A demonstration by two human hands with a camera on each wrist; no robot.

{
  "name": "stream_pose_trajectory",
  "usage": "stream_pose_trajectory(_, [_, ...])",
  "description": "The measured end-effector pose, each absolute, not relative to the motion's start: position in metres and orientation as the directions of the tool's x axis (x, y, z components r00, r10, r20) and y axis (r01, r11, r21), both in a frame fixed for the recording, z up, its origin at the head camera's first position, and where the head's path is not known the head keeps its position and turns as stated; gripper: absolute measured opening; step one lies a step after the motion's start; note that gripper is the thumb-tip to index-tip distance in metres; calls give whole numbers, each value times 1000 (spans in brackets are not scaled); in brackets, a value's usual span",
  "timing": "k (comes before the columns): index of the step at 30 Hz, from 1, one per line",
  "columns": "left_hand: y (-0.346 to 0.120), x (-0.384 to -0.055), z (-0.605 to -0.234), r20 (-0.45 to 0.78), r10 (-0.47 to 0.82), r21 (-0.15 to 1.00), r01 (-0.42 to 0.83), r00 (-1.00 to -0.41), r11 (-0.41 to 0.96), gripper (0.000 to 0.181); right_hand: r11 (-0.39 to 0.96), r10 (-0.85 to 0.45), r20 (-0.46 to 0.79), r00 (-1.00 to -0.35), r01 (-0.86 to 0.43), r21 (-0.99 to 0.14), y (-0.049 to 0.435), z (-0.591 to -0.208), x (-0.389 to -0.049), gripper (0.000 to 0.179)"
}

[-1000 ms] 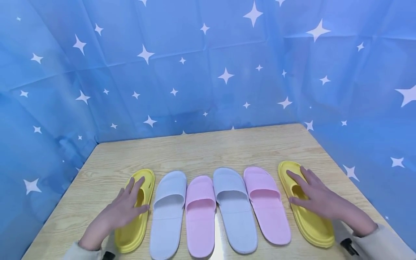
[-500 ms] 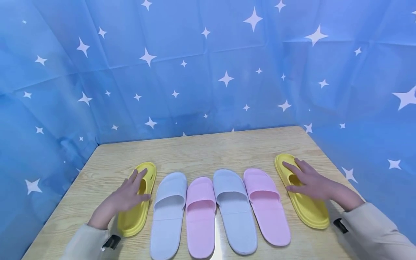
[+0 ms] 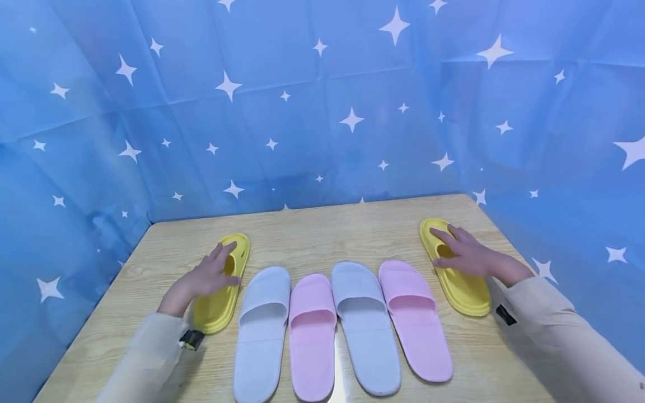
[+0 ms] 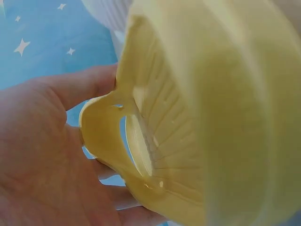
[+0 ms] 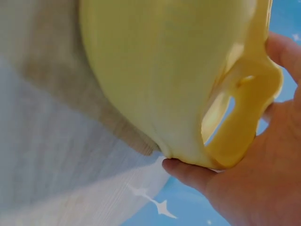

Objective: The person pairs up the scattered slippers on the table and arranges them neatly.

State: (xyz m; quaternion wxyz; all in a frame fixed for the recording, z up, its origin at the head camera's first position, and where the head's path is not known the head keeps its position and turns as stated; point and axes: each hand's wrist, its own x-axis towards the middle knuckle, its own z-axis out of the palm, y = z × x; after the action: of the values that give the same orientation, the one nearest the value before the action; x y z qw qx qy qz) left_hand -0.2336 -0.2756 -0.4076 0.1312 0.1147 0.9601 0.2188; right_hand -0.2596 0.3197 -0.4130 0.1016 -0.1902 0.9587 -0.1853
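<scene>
Left yellow slipper (image 3: 216, 314), lower left of the head view, and right yellow slipper (image 3: 468, 296), lower right, lie further up-frame than a second ago, pinched by the left hand (image 3: 205, 277) and right hand (image 3: 470, 255); the hands partly hide them.

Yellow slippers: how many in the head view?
2: the leftmost slipper, gripped by the left hand; the rightmost slipper, gripped by the right hand. No sign of any hidden.
</scene>
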Motion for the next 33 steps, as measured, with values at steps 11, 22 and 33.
stream_pose_trajectory(11, [-273,-271,-405,-186,296,536,156,-937,830,88,858,-375,-142,-916,-285,-429,315,-414,-300,85])
stream_pose_trajectory(22, [-272,-304,-416,-146,268,587,135,-952,798,90,845,-374,-119,-920,-285,-452,315,-415,-324,85])
stream_pose_trajectory(33, [-262,-280,-410,-199,127,552,-4,-972,834,107,917,-278,-186,-942,-203,-343,304,-405,-298,99])
